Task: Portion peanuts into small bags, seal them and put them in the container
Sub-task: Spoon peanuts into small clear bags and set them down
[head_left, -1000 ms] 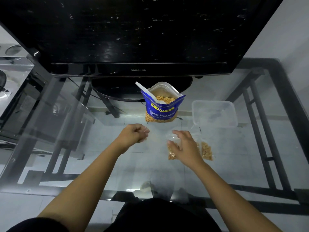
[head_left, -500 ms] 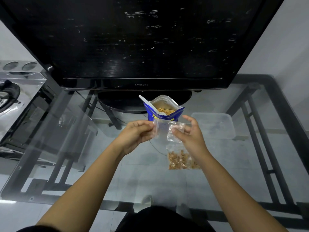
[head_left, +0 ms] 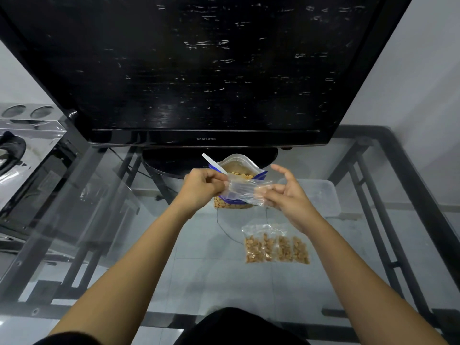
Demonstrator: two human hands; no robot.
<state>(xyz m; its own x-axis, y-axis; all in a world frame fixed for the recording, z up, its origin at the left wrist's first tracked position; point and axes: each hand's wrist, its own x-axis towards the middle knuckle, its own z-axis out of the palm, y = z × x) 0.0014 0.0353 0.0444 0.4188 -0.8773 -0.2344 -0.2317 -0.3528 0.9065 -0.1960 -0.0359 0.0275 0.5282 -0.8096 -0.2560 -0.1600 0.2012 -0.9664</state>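
the left hand [head_left: 202,186] pinches one edge of an empty small bag [head_left: 245,192], held in the air in front of the peanut pouch [head_left: 237,170]. thin, limp, slick film, so it is best taken at the mouth edges. the right hand [head_left: 286,192] pinches the other edge, its upper fingers spread. the pouch stands open, peanuts and a white spoon [head_left: 214,164] inside. nearer, filled bags [head_left: 276,245] lie on the glass table [head_left: 124,245]. far right, the clear container [head_left: 323,197] looks empty.
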